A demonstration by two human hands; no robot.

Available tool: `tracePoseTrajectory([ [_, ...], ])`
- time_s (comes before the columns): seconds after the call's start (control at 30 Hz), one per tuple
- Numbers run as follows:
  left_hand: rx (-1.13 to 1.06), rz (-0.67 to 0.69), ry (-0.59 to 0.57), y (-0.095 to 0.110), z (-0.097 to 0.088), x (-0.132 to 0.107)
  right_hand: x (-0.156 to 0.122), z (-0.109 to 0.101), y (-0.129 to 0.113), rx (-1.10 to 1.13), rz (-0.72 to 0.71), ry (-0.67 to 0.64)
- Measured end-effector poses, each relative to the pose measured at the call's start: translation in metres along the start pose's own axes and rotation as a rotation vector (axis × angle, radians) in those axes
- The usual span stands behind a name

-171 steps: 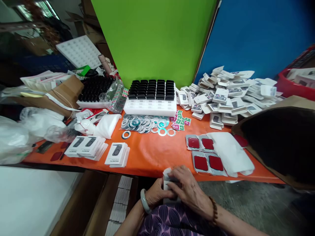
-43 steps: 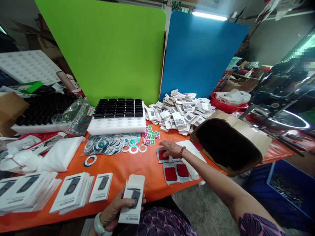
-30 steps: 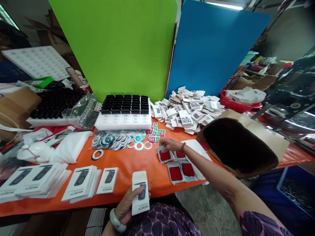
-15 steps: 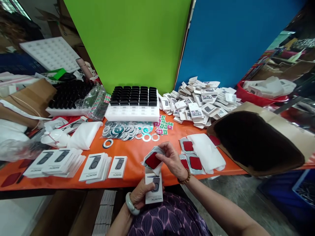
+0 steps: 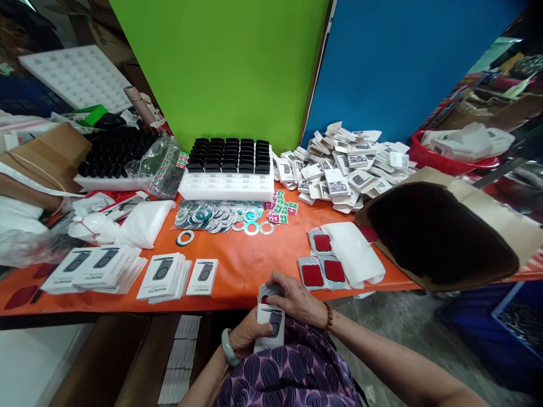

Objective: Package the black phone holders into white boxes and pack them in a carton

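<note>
Close to my lap, my left hand (image 5: 246,334) is closed around a small white box (image 5: 266,342) printed with a grey device and the word MAGNETIC. My right hand (image 5: 296,298) pinches a silver packet with a red square pad (image 5: 264,298) at the box's open top. Most of that packet is hidden by my fingers and the box. On the orange table to the right lie several similar silver packets with red pads (image 5: 313,275), beside a white folded pouch (image 5: 356,254).
Stacks of printed white boxes (image 5: 159,278) stand along the left front edge. Behind are a white foam tray (image 5: 227,186) of black devices, ring discs (image 5: 212,217), and a heap of flattened-looking boxes (image 5: 339,169). An open carton (image 5: 526,237) and red basin (image 5: 462,164) sit right.
My right hand has moved down with the red-pad packet, which was above the box and is now partly inside its open top. My left hand still holds the box.
</note>
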State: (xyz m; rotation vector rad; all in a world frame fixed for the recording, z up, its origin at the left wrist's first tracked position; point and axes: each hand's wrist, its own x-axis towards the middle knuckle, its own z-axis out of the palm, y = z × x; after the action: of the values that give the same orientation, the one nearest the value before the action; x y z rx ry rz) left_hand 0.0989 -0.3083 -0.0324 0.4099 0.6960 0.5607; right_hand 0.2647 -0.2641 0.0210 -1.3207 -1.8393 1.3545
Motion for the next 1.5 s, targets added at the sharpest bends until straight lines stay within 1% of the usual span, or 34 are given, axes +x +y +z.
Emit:
tracePoseTrajectory([
  [0.1, 0.052, 0.007, -0.007, 0.000, -0.006, -0.004, -0.009, 0.011, 0.001, -0.038, -0.053, -0.006],
  [0.2, 0.151, 0.031, 0.000, 0.004, -0.012, -0.008, -0.015, 0.015, 0.001, -0.158, -0.078, -0.050],
  [0.23, 0.188, 0.051, 0.019, 0.005, -0.014, -0.010, -0.016, 0.015, 0.000, -0.208, -0.071, -0.073],
  [0.3, 0.249, 0.114, 0.092, 0.005, -0.016, -0.015, -0.017, 0.015, 0.001, -0.270, -0.051, -0.113],
  [0.4, 0.292, 0.244, 0.222, 0.002, -0.016, -0.023, -0.017, 0.016, 0.003, -0.213, -0.058, -0.113],
  [0.47, 0.301, 0.326, 0.281, 0.000, -0.014, -0.027, -0.019, 0.019, 0.004, -0.090, -0.104, -0.053],
  [0.53, 0.315, 0.381, 0.316, -0.001, -0.012, -0.029, -0.023, 0.023, 0.006, 0.036, -0.129, 0.065],
  [0.63, 0.335, 0.407, 0.341, -0.002, -0.011, -0.030, -0.031, 0.033, 0.017, 0.166, -0.061, 0.304],
  [0.67, 0.334, 0.411, 0.352, -0.003, -0.011, -0.029, -0.033, 0.037, 0.022, 0.221, -0.017, 0.339],
  [0.7, 0.333, 0.413, 0.361, -0.003, -0.012, -0.028, -0.035, 0.040, 0.027, 0.294, 0.031, 0.339],
  [0.8, 0.337, 0.397, 0.380, -0.003, -0.013, -0.026, -0.039, 0.046, 0.039, 0.518, 0.143, 0.241],
  [0.9, 0.364, 0.352, 0.405, -0.001, -0.014, -0.024, -0.039, 0.047, 0.041, 0.604, 0.162, 0.192],
  [0.97, 0.410, 0.342, 0.451, 0.002, -0.013, -0.023, -0.038, 0.047, 0.039, 0.610, 0.159, 0.142],
  [1.03, 0.494, 0.385, 0.499, 0.005, -0.011, -0.022, -0.036, 0.048, 0.037, 0.596, 0.154, 0.127],
  [1.1, 0.583, 0.458, 0.531, 0.010, -0.007, -0.019, -0.034, 0.050, 0.034, 0.585, 0.144, 0.187],
  [1.17, 0.619, 0.519, 0.556, 0.013, -0.003, -0.015, -0.031, 0.054, 0.033, 0.608, 0.125, 0.269],
  [1.23, 0.590, 0.558, 0.600, 0.016, -0.001, -0.011, -0.028, 0.057, 0.033, 0.653, 0.109, 0.331],
  [1.3, 0.531, 0.574, 0.625, 0.018, 0.000, -0.008, -0.026, 0.057, 0.035, 0.682, 0.105, 0.352],
  [1.33, 0.511, 0.563, 0.614, 0.019, 0.000, -0.007, -0.025, 0.056, 0.035, 0.679, 0.103, 0.340],
  [1.4, 0.523, 0.511, 0.552, 0.020, -0.002, -0.008, -0.024, 0.052, 0.037, 0.625, 0.088, 0.283],
  [1.43, 0.558, 0.484, 0.523, 0.020, -0.003, -0.009, -0.025, 0.050, 0.037, 0.575, 0.068, 0.259],
  [1.5, 0.659, 0.474, 0.506, 0.021, -0.006, -0.011, -0.026, 0.045, 0.037, 0.449, 0.000, 0.234],
])
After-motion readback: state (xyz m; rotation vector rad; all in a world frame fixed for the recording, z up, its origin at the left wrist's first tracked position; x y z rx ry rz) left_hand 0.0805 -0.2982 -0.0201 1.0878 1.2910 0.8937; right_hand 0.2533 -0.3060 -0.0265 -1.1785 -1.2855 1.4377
